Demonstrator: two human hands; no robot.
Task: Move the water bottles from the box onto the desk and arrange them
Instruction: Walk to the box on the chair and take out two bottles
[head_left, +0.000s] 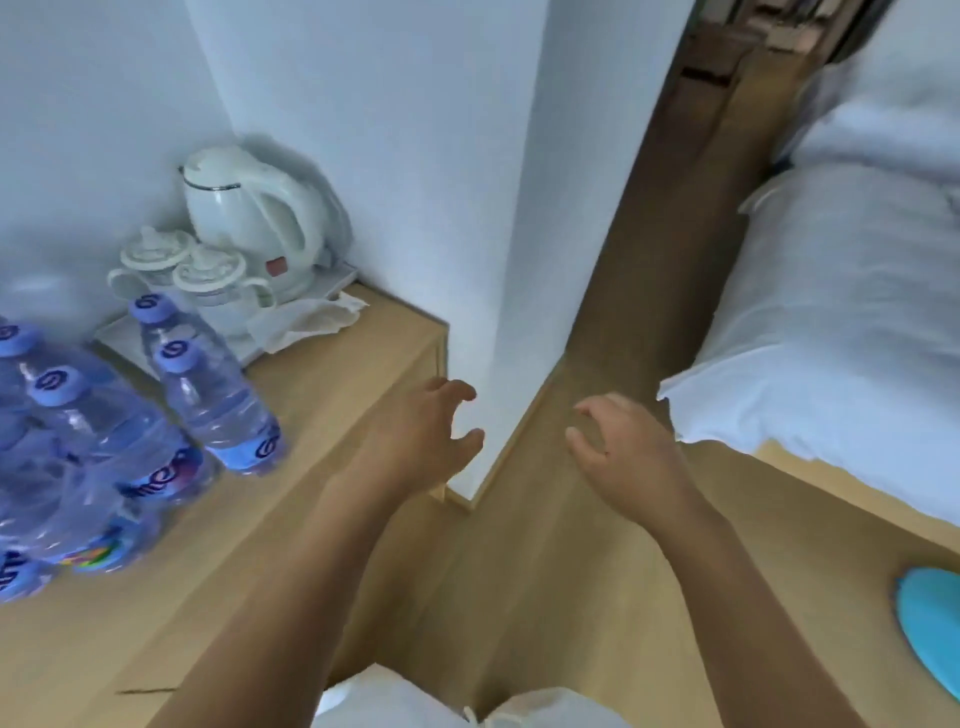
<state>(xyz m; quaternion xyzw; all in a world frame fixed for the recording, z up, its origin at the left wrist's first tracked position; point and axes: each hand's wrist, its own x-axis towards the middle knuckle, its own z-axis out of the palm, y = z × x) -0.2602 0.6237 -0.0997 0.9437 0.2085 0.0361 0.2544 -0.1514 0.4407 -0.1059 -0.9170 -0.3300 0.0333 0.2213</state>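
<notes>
Water bottles (78, 441), at nine o'clock on the counter (322, 395): motion-blurred, label print unreadable; the cluster runs off the left edge, count cannot be told. Two bottles further back overlap, the front one covering the rear one's lower body.

Cups (179, 275), at ten o'clock: smeared, detail unclear; their bases are hidden behind the bottle caps.

Blue object (930, 618), at four o'clock: cut by the right edge, kind unknown.

Bed (831, 338), at two o'clock: cropped at the right edge.

My forearms: elbows out of frame at the bottom.

The box: not in view.
</notes>
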